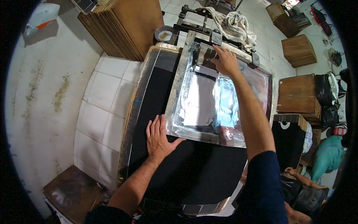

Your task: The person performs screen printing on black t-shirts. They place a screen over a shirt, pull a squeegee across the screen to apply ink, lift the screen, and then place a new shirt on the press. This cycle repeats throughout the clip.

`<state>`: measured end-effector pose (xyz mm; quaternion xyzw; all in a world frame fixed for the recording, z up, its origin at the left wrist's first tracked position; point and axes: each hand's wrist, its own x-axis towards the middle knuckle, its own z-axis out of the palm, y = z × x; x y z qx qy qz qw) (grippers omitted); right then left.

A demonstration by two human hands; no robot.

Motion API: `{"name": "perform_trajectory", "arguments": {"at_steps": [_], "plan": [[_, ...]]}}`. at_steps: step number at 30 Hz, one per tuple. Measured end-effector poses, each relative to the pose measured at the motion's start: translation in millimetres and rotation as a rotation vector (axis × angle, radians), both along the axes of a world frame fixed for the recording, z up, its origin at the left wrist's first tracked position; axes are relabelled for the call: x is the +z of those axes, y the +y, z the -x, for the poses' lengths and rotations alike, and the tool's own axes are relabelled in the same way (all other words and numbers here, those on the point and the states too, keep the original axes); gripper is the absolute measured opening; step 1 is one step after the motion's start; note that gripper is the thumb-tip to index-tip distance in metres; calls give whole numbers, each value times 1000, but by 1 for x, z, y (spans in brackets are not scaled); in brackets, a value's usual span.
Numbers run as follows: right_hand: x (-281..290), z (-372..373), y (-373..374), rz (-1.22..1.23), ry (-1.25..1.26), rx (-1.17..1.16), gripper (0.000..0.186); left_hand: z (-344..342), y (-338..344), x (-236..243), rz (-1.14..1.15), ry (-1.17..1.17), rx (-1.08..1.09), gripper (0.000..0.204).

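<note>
A screen-printing frame (173, 98) lies slanted across a long board covered with black fabric (179, 171). Its shiny mesh carries glare, with a whitish area and a light blue area (226, 100) in the middle. My left hand (158, 138) rests flat on the black fabric, fingers spread, its fingertips beside the frame's near left corner. Over the far end of the frame reaches my right hand (226, 62), thumb and fingers apart, above a dark brown rectangular patch (206, 56). Nothing shows clearly in its grasp.
Metal clamps (216, 37) sit at the frame's far edge, with a crumpled cloth (238, 30) behind. A tub (164, 35) stands near the board's far left corner. Stacked brown boards (123, 30) are at far left. Another person (305, 190) is at lower right.
</note>
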<state>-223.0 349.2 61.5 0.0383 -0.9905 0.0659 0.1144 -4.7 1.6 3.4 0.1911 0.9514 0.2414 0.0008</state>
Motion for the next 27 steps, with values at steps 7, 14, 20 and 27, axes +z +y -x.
{"name": "perform_trajectory", "arguments": {"at_steps": [7, 14, 20, 27], "plan": [[30, 43, -6, -224, -441, 9, 79, 2, -2, 0, 12, -33, -17, 124], [3, -47, -36, -19, -38, 59, 42, 1, -1, 0, -26, 17, -17, 122], [11, -164, -97, 2, 42, -25, 23, 1, -3, 2, -38, 7, -27, 120], [18, -119, -69, 93, 11, 51, 22, 2, -2, 3, -42, -2, -19, 120]]}}
